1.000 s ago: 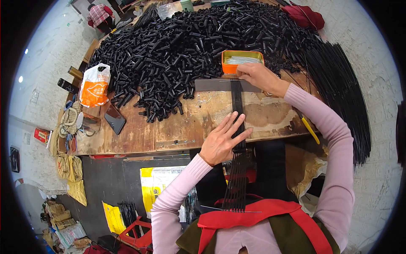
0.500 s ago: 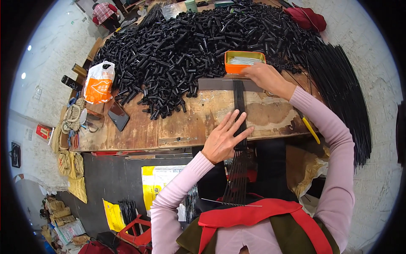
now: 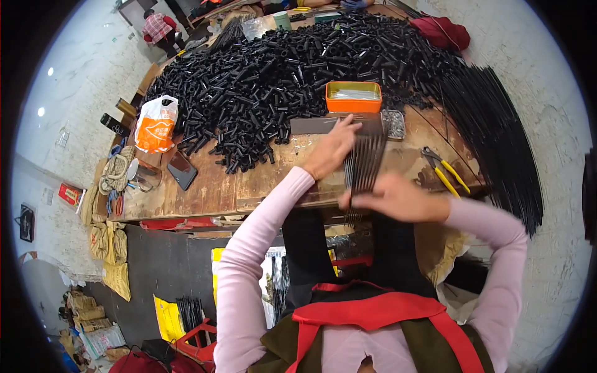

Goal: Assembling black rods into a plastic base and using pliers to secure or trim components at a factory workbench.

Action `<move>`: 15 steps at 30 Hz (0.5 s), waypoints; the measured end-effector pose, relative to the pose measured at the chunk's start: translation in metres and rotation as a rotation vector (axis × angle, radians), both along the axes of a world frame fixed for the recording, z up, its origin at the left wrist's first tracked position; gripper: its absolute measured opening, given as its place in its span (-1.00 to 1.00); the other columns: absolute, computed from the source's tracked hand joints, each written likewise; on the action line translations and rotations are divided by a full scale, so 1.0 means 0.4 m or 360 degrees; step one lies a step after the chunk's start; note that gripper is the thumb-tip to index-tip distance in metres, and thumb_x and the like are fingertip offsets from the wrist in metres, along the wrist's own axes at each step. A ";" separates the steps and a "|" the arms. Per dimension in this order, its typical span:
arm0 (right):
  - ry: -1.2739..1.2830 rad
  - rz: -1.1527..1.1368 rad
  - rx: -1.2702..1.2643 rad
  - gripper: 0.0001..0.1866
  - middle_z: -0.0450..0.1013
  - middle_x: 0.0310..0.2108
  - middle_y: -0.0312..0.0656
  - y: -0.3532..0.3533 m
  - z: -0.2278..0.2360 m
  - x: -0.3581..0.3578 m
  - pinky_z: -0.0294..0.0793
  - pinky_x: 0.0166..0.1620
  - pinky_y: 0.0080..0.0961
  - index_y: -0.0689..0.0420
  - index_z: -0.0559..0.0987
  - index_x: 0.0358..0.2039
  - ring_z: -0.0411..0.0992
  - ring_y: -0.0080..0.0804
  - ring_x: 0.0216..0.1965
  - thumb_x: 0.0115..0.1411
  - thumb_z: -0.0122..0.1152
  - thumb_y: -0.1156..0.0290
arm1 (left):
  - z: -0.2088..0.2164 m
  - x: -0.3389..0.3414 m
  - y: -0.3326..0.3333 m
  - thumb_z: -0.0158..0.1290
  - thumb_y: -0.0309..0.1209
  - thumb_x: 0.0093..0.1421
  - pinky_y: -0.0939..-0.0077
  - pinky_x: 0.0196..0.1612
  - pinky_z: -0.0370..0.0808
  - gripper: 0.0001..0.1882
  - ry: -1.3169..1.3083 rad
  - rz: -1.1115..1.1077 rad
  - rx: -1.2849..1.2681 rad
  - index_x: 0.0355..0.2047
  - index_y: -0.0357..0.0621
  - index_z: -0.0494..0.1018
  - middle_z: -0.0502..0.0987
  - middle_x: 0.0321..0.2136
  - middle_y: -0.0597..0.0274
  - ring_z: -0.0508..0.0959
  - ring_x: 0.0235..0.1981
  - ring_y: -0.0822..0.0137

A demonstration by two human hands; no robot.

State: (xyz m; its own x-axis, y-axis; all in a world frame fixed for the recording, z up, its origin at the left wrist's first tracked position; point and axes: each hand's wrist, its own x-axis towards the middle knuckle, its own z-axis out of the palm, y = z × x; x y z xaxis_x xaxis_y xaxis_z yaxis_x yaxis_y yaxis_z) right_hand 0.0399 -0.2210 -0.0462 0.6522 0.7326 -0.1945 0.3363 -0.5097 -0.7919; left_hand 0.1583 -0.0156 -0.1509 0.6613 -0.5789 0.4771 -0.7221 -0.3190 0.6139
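A bundle of thin black rods (image 3: 364, 163) lies between my hands, its outlines smeared by motion and its upper end at a long dark block (image 3: 307, 127). My right hand (image 3: 401, 198), also blurred, grips the lower part of the bundle, thumb toward the left. Beside the upper end is my left hand (image 3: 331, 152), fingers stretched out over the block near thin silver rods. Whether its fingertips pinch one is too small to tell. Behind the block stands an orange tin (image 3: 353, 105) with silver rods inside. A clear box of small metal pieces (image 3: 393, 124) sits right of the block.
A heap of short black tubes (image 3: 267, 81) covers the table's far side. Long black rods (image 3: 497, 143) lie at the right, near yellow-handled pliers (image 3: 446, 171). A phone (image 3: 181, 170), glass mug (image 3: 144, 175) and plastic bag (image 3: 157, 124) are on the left. Another person (image 3: 160, 31) stands far back.
My left hand has moved up to the block. My right hand has come down from the tin to the bundle's lower part, uncovering the clear box. The rods have shifted up and fanned out.
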 end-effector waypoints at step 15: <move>-0.1545 -0.0861 -0.0371 -0.61 0.48 -0.23 -0.08 0.057 0.616 -0.057 0.48 -0.12 -0.46 0.32 0.48 -0.07 0.47 -0.40 -0.22 0.34 0.10 0.21 | 0.288 -0.482 -0.088 -0.18 -0.35 0.43 0.51 -0.26 0.46 -0.71 0.0981 -0.0164 -0.0868 -0.42 -0.23 0.36 0.41 -0.55 0.35 0.40 -0.49 0.47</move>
